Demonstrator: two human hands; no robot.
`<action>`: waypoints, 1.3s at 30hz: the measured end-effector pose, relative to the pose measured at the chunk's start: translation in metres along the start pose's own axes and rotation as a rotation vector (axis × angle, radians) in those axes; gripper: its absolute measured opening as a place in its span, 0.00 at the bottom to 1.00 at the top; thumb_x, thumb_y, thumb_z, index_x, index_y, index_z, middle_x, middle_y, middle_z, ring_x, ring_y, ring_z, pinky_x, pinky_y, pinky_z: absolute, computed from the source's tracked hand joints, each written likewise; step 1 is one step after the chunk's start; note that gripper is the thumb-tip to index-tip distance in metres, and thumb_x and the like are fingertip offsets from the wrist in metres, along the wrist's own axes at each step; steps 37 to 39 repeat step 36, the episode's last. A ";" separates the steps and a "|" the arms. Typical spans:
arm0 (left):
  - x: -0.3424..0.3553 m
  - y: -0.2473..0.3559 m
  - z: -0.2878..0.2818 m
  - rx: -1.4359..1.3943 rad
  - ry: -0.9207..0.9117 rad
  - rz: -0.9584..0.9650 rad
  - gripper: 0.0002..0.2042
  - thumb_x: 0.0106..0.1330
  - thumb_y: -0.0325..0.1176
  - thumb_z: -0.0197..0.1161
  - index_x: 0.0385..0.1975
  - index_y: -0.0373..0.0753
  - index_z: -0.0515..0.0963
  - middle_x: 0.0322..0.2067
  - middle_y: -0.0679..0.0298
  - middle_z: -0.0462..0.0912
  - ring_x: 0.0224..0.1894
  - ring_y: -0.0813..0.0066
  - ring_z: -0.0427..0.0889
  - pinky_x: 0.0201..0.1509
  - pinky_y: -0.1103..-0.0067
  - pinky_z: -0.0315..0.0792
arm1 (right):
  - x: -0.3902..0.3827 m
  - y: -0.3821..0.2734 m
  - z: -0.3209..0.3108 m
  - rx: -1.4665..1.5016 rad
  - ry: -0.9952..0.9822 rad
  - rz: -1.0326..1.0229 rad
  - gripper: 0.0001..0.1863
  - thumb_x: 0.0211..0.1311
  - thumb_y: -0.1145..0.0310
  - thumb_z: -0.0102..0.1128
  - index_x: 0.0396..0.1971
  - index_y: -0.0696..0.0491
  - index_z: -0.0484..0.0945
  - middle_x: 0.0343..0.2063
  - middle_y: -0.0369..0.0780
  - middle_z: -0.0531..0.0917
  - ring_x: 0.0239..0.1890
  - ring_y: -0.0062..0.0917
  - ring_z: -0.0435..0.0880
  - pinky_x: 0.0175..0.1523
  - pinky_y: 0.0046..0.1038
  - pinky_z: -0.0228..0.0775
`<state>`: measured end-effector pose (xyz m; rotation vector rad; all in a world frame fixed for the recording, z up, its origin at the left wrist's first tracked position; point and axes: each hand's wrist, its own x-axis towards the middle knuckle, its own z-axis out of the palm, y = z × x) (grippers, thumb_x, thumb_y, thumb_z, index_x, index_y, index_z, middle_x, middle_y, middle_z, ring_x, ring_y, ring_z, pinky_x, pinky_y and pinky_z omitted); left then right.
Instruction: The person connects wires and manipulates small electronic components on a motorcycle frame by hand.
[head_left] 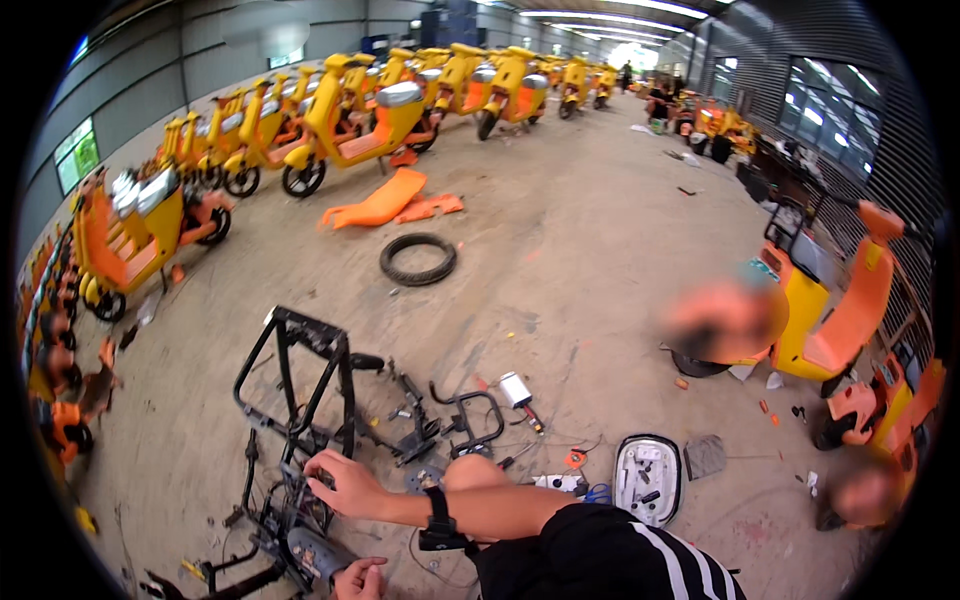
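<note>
A bare black scooter frame (345,385) lies or stands low on the floor at the front left, its tubes and fittings exposed. My right hand (345,485), with a black band (438,525) on its wrist, reaches in among the frame's middle parts. Its fingers are bent there, and what they grip is hidden. Below it, my left hand (358,580) is at the lower edge, beside a grey rounded cover (315,555) on the frame. Those fingers are curled in, and I cannot make out anything in them.
Right of the frame lie a black bent-tube bracket (478,420), a white-and-black tool or canister (516,392) and a tray of small parts (648,480). Farther off are a tyre (418,260) and an orange panel (385,200). Yellow scooters (365,125) line the back; another (840,310) stands right.
</note>
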<state>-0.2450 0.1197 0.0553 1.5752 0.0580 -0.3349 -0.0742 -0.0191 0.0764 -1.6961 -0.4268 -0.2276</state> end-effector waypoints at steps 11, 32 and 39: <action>-0.028 0.016 -0.013 0.133 -0.164 -0.022 0.13 0.72 0.29 0.52 0.50 0.35 0.80 0.23 0.65 0.82 0.26 0.80 0.77 0.34 0.79 0.73 | -0.034 -0.032 -0.030 0.225 -0.747 0.597 0.25 0.73 0.54 0.52 0.26 0.59 0.84 0.15 0.34 0.76 0.16 0.13 0.67 0.21 0.20 0.55; -0.015 -0.050 0.026 0.958 -0.527 -0.060 0.06 0.48 0.26 0.63 0.24 0.30 0.81 0.29 0.46 0.84 0.37 0.46 0.84 0.37 0.60 0.77 | -0.016 -0.014 -0.022 0.536 -0.526 0.842 0.18 0.75 0.58 0.54 0.48 0.58 0.79 0.18 0.24 0.63 0.18 0.08 0.55 0.23 0.17 0.46; -0.011 -0.061 0.040 0.966 -0.631 -0.065 0.07 0.48 0.26 0.64 0.26 0.31 0.82 0.30 0.47 0.85 0.38 0.47 0.84 0.38 0.61 0.78 | -0.002 -0.014 -0.026 0.586 -0.438 0.789 0.18 0.75 0.59 0.54 0.49 0.59 0.79 0.18 0.26 0.66 0.19 0.08 0.58 0.24 0.16 0.49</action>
